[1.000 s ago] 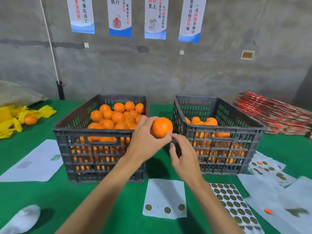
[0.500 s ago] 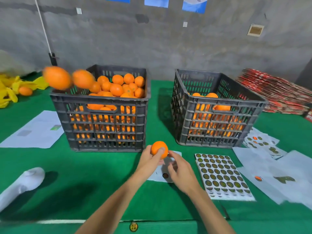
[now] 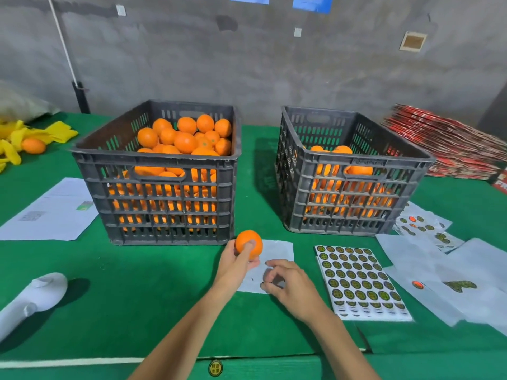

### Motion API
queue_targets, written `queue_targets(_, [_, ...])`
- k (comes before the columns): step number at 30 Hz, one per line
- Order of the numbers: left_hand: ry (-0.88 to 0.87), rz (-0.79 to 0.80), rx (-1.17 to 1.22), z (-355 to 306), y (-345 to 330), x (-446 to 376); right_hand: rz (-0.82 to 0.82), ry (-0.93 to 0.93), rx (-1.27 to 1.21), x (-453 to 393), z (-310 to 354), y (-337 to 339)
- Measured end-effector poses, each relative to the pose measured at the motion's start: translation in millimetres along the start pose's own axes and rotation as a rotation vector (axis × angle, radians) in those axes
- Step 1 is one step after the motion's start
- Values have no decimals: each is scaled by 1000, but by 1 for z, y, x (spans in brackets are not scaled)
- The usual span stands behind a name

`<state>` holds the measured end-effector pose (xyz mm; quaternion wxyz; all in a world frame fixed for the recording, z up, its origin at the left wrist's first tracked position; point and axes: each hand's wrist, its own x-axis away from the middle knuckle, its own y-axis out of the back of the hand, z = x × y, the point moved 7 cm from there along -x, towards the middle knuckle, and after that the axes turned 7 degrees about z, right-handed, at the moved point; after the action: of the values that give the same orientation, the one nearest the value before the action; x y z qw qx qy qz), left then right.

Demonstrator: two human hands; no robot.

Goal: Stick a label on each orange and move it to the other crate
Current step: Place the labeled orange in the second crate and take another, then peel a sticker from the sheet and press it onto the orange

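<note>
My left hand (image 3: 238, 263) holds an orange (image 3: 248, 244) just above the green table, in front of the left crate (image 3: 153, 163), which is heaped with oranges. My right hand (image 3: 285, 283) rests with curled fingers on a nearly bare white backing sheet (image 3: 277, 250); its fingertips pinch at the paper, and I cannot tell whether a label is between them. To the right lies a full sheet of round dark labels (image 3: 356, 281). The right crate (image 3: 354, 171) holds fewer oranges, below its rim.
Used backing papers (image 3: 444, 270) spread at the right, below a stack of red flat cartons (image 3: 444, 149). A white paper (image 3: 52, 212) and a white object (image 3: 30, 300) lie at the left. A stray orange (image 3: 33, 145) sits among yellow cloth at the far left.
Both hands came down from crate height to the table with the orange. My right hand left the orange and moved onto the backing sheet. The view tilted down.
</note>
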<state>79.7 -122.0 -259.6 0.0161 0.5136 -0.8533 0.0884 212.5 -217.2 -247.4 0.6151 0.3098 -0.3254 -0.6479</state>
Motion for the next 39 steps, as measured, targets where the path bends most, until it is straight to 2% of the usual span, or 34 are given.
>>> queue_targets(4, [-15,23,-15,-2,-2,0,-57,-34,-297,3,2,10])
queue_targets(9, [-20,59,-9,-11,-8,-7,-298,-16,-706,-2,22,49])
queue_targets(13, [-73,79,28,-40,-22,-11,-453,26,-856,-16,41,82])
queue_targets(18, [-95,148,244,-83,-41,-21,-540,86,-857,-26,60,112])
queue_targets(23, [-188,186,130,-129,-56,-21,-578,132,-814,-26,75,140])
queue_targets(29, [-278,284,185,-181,-70,-23,-464,122,-912,-36,90,173])
queue_targets(35, [-335,229,-37,-232,-81,-39,-410,175,-937,-59,107,209])
queue_targets(37, [-338,217,-180,-251,-83,-46,-487,210,-877,-65,109,228])
queue_targets(39, [-349,162,-294,-267,-74,-55,-595,221,-704,-70,106,250])
